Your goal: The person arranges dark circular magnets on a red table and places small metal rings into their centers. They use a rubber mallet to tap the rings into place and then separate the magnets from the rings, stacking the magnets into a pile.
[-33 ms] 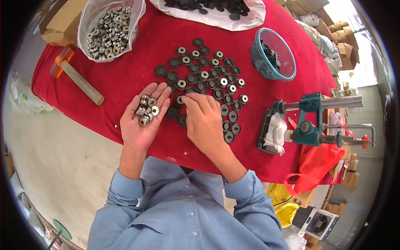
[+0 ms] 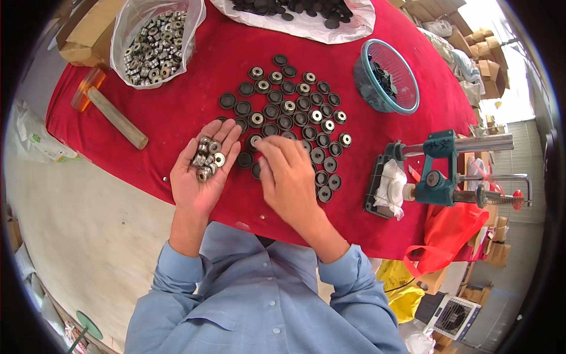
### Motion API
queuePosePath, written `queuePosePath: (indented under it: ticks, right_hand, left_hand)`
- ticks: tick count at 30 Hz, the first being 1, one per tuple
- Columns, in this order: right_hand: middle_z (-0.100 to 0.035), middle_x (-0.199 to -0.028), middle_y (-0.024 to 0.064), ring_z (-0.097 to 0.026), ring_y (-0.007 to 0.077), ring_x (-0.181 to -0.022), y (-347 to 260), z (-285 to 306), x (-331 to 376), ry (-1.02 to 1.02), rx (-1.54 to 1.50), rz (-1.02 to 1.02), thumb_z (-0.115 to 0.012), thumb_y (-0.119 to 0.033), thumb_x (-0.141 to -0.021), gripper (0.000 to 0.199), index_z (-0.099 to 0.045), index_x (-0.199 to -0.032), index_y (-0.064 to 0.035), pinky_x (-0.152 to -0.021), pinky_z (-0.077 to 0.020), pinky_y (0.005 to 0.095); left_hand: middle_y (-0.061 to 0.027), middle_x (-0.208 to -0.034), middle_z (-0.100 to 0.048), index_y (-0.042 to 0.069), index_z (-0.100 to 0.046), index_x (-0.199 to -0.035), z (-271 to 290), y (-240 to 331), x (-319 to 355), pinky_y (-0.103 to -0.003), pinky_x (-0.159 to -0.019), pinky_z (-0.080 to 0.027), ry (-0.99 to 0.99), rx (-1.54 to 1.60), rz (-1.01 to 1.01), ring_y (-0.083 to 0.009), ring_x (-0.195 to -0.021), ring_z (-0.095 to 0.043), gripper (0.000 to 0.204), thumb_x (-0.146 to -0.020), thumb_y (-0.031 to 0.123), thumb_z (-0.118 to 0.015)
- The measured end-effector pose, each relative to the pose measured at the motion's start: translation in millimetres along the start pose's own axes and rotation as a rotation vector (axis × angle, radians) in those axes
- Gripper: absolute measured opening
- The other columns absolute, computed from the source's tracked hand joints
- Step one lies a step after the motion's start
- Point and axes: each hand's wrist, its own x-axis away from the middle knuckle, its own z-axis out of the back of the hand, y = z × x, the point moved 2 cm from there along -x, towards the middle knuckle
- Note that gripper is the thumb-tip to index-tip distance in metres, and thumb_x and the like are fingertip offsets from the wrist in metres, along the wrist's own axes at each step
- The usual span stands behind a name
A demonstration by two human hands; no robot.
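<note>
My left hand [image 2: 199, 171] is turned palm up and cupped around several small silver bearings [image 2: 206, 158]. Beside it, my right hand [image 2: 289, 177] reaches over the near part of a group of round black caps [image 2: 272, 111]. Its fingers are bent together at the edge of a bearing [image 2: 254, 141] that sits in one cap; the fingertips are partly hidden. Some other caps hold a bearing too, such as the silver bearing [image 2: 256, 119] just beyond. Several caps show only their black inside, and a few lie under my right hand.
A red cloth [image 2: 194, 65] covers the table. At the back are a bag of bearings [image 2: 154, 50] and a white sack [image 2: 354, 32] with black discs. A mallet [image 2: 115, 115] lies left; a blue basket [image 2: 407, 109] and a green hand press [image 2: 436, 177] stand right.
My right hand has shifted slightly down, with its fingertips still at the bearing in the cap, and the caps beside it have moved a little. My left hand has hardly moved.
</note>
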Motion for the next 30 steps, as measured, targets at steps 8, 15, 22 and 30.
queuePosePath:
  ticks: [8,15,22,30]
  right_hand:
    - [-0.067,-0.118,0.0158,-0.071,0.0359,-0.102,-43.3,-25.2,33.1,0.039,-0.342,0.015,-0.079,-0.003,-0.088,0.039,-0.068,-0.126,-0.0031,-0.084,-0.0609,0.0441]
    - [-0.064,-0.109,0.0141,-0.07,0.0343,-0.094,-45.6,-14.5,39.4,-0.089,-0.404,-0.205,-0.077,-0.002,-0.089,0.03,-0.07,-0.118,-0.0049,-0.079,-0.0608,0.044]
    - [-0.064,-0.105,0.0141,-0.07,0.0353,-0.091,-31.3,-2.3,37.7,-0.191,-0.459,-0.308,-0.077,-0.002,-0.089,0.023,-0.07,-0.111,-0.0058,-0.077,-0.06,0.0435]
    - [-0.071,-0.105,0.0118,-0.071,0.0336,-0.09,30.2,14.8,16.5,0.101,-0.004,-0.213,-0.075,0.002,-0.09,0.017,-0.071,-0.105,-0.0031,-0.078,-0.0584,0.0435]
  left_hand:
    - [-0.0314,-0.163,-0.045,-0.008,-0.043,-0.157,3.1,-28.0,41.6,-0.059,-0.13,-0.033,0.046,-0.117,-0.047,-0.0461,-0.155,-0.041,0.055,-0.115,0.028,-0.036]
    - [-0.0299,-0.16,-0.05,-0.006,-0.047,-0.155,13.4,-24.3,48.9,-0.057,-0.13,-0.033,0.009,-0.092,-0.009,-0.0452,-0.152,-0.045,0.053,-0.114,0.027,-0.039]
    - [-0.031,-0.157,-0.053,-0.007,-0.048,-0.154,12.9,-23.7,47.2,-0.057,-0.129,-0.035,0.0,-0.056,0.009,-0.0456,-0.15,-0.047,0.052,-0.114,0.026,-0.041]
    - [-0.032,-0.153,-0.055,-0.008,-0.05,-0.151,12.8,-23.8,43.8,-0.055,-0.125,-0.044,-0.003,-0.056,0.044,-0.0462,-0.148,-0.05,0.05,-0.116,0.027,-0.04]
